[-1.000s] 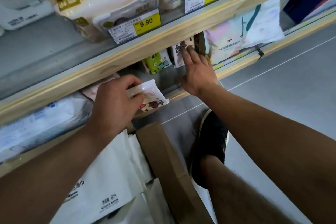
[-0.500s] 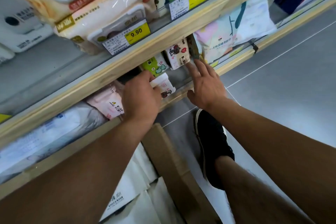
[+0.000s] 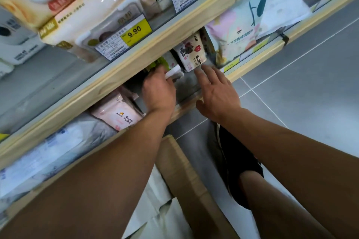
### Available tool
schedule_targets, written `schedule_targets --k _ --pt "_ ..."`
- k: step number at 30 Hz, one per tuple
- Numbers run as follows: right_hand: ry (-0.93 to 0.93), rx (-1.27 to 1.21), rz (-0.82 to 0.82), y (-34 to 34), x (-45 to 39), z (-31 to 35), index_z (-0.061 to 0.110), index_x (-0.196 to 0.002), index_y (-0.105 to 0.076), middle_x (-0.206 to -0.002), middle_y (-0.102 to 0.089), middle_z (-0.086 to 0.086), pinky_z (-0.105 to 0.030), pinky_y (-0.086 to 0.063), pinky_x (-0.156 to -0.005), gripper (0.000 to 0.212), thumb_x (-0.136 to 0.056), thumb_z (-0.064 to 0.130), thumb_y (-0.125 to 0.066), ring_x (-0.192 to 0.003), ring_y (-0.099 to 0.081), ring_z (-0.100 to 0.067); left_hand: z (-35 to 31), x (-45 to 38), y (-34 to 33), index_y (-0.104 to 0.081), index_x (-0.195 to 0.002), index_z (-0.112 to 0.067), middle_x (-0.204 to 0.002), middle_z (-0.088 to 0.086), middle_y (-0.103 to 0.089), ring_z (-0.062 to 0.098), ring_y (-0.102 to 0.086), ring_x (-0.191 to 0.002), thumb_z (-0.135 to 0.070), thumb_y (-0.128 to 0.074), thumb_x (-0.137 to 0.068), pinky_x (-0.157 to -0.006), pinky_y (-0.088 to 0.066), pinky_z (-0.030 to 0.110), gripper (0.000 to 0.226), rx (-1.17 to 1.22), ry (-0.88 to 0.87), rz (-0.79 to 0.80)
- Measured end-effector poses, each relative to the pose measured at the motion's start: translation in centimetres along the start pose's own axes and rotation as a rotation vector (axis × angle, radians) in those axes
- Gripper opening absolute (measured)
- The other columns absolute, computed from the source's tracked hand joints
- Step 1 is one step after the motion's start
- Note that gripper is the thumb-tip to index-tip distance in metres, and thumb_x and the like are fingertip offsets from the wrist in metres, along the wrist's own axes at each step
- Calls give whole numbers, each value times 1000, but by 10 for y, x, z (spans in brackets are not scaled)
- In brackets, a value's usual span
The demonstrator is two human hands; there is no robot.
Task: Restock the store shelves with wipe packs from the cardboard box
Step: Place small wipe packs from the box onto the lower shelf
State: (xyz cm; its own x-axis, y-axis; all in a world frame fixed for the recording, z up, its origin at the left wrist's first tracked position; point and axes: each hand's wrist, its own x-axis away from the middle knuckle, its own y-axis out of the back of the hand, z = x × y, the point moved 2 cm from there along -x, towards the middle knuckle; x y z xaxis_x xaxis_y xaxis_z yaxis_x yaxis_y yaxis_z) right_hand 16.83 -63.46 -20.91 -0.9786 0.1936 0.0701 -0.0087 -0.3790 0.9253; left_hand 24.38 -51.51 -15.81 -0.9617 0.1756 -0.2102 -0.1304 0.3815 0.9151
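My left hand reaches into the lower shelf and grips a small white wipe pack, mostly hidden behind my fingers. Just right of it a matching white pack with a cartoon dog stands upright on the shelf, with a green pack behind my hand. My right hand hovers open below the standing pack, its fingertips close to the pack's bottom edge. The cardboard box sits on the floor under my arms, with large white packs inside.
A pink pack lies to the left on the same shelf. A big pastel pack fills the right side. The upper shelf carries large wipe packs behind price tags 9.90 and 5.00. My black shoe rests on the grey tiled floor.
My left hand has carried the small pack up from the box area into the lower shelf. My right hand let go of the standing pack and drew back slightly.
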Motion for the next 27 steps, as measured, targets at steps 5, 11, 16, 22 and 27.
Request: schedule_targets --k 5,11,16,22,27 --pt "-5 12 0 -3 -4 -6 22 -153 -6 -161 -10 -7 -47 -18 -119 94 -82 34 -66 -147 -6 -31 4 -20 -5 -63 -107 -4 -99 22 -68 35 -66 -91 -19 -62 -89 -71 -49 35 23 -102 -45 31" --pt "-1 9 -17 -4 -4 -2 20 -153 -8 -159 -14 -8 -45 -18 -118 94 -81 38 -66 -146 -11 -31 9 -23 -6 -65 -84 4 -75 28 -67 37 -67 -68 -9 -70 -80 -59 -38 33 14 -164 -27 -29" --pt "4 24 -15 -6 -5 -1 18 -153 -11 -158 -17 -9 -43 -19 -118 92 -81 38 -66 -145 -13 -31 11 -8 -13 -55 -123 -24 -127 7 -56 31 -49 -112 -14 -66 -80 -83 -38 43 46 -279 -120 55" --pt "23 71 33 5 -2 4 19 -152 -13 -158 -17 -8 -42 -18 -117 90 -82 36 -66 -145 -12 -31 15 8 -17 -25 -147 -28 -158 1 -19 26 -11 -145 -21 -56 -86 -109 -21 49 69 -321 -179 335" --pt "141 246 122 58 14 17 19 -149 -19 -154 -23 -6 -40 -17 -116 84 -81 42 -65 -143 -16 -30 13 25 27 -29 -146 -22 -153 5 -30 31 -23 -140 -41 -53 -83 -110 -27 52 69 -246 -223 404"
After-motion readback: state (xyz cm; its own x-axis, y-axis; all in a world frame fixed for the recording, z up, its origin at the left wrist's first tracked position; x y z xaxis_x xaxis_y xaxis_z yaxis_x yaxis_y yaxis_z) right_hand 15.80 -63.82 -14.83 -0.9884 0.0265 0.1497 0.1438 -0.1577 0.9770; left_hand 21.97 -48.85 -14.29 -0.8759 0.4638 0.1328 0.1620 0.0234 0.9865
